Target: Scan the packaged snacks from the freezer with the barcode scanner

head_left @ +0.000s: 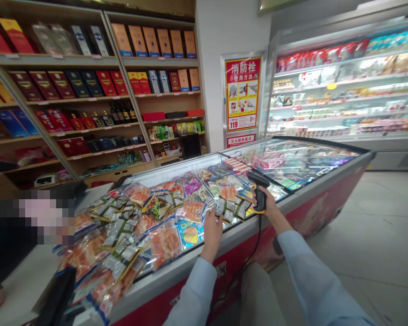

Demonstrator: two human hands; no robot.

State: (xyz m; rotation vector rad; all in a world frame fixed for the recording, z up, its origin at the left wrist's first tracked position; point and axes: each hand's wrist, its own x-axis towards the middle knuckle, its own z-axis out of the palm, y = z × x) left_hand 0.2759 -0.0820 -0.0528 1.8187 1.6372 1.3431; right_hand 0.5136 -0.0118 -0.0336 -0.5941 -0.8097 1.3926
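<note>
My right hand (pixel 267 202) is wrapped round a black and yellow barcode scanner (pixel 260 206), whose cord hangs down along the freezer's front. My left hand (pixel 212 232) reaches over the front edge of the chest freezer (pixel 236 240), fingers stretched out and apart at the packets. Nearest its fingertips lies a clear packet of orange-pink food (pixel 193 211). A blue and yellow packet (pixel 189 232) is just left of the hand. Several silver-green packets (pixel 121 231) and clear food packets (pixel 168 237) are heaped toward the left end.
Beyond a divider, the freezer's far section (pixel 299 158) holds more packets under glass. Shelves of boxed goods (pixel 95 83) line the back left wall. A lit refrigerated display (pixel 347 99) stands at the right. Partly blurred, a person (pixel 10 231) is at the left beside a pale counter (pixel 17 276).
</note>
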